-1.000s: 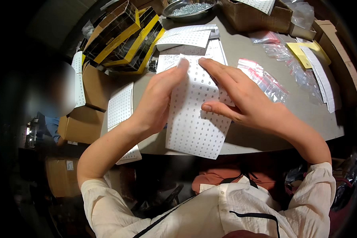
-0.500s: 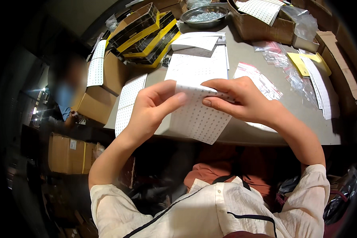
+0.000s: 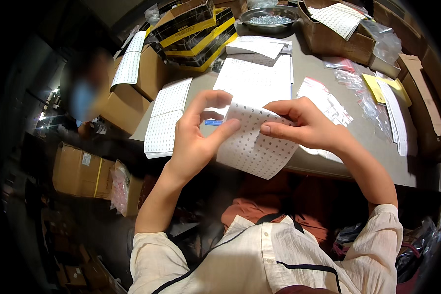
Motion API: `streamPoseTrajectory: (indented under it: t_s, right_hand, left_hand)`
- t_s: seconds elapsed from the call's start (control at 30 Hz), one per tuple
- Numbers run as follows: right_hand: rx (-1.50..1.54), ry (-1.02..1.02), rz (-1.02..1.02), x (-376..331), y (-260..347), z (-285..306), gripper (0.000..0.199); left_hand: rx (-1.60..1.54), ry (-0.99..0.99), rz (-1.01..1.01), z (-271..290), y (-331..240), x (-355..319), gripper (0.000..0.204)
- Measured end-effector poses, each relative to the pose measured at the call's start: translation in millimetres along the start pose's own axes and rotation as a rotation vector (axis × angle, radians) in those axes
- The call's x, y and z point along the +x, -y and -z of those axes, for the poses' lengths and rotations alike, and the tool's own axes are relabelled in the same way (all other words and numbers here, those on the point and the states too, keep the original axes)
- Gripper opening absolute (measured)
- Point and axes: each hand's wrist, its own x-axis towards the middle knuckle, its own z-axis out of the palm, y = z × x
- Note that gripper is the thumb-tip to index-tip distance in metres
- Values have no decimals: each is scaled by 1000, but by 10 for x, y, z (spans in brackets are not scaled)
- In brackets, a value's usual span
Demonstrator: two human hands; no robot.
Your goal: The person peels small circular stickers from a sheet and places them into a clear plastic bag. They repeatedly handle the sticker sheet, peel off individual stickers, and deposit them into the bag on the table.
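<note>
A white label sheet [image 3: 259, 152] with rows of small printed marks is held up over the table's near edge, its upper edge curling over. My right hand [image 3: 304, 122] pinches the upper right part, thumb in front and the other fingers behind. At the left edge, my left hand [image 3: 198, 127] has its thumb on the sheet's face and its index finger curved to the top corner, with a gap between them. Papers with handwriting [image 3: 252, 78] lie beyond the hands. A blue strip [image 3: 213, 122] shows behind the left hand. Left of it lies a stack of similar label sheets [image 3: 166, 120].
Small clear bags [image 3: 323, 100] with red edges lie right of my hands. A metal bowl [image 3: 269, 19] of small shiny parts stands at the back. Black-and-yellow boxes [image 3: 196, 44] and cardboard boxes [image 3: 132, 93] flank the left. Another person [image 3: 85, 98] is at the far left, blurred.
My left hand has opened a wider gap between thumb and index finger at the sheet's edge. The sheet has shifted slightly right and bends more. The whole view has turned a little.
</note>
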Motion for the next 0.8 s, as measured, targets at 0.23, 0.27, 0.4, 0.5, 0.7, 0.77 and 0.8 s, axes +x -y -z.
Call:
streamPoseTrajectory:
  t_s: [0.23, 0.27, 0.4, 0.5, 0.7, 0.77, 0.8]
  right_hand:
    - [53, 125, -116, 34, 3, -26, 38]
    - [61, 131, -104, 36, -29, -45, 37]
    - [82, 150, -94, 63, -124, -91, 36]
    - [26, 138, -158, 87, -204, -63, 35]
    - [-4, 58, -261, 136, -230, 60, 31]
    - [-68, 65, -298, 141, -211, 85, 31]
    - [-100, 70, -316, 143, -208, 92, 30]
  left_hand:
    - [-427, 91, 338, 30, 40, -139, 34]
    - [-444, 105, 366, 22, 62, -142, 33]
    - [-452, 138, 375, -17, 245, -177, 27]
    - [-514, 66, 390, -110, 405, -183, 16]
    - [-504, -7, 414, -231, 499, -138, 12]
    - [-503, -3, 419, -257, 514, -119, 12]
    - [-505, 0, 422, -270, 517, -113, 12]
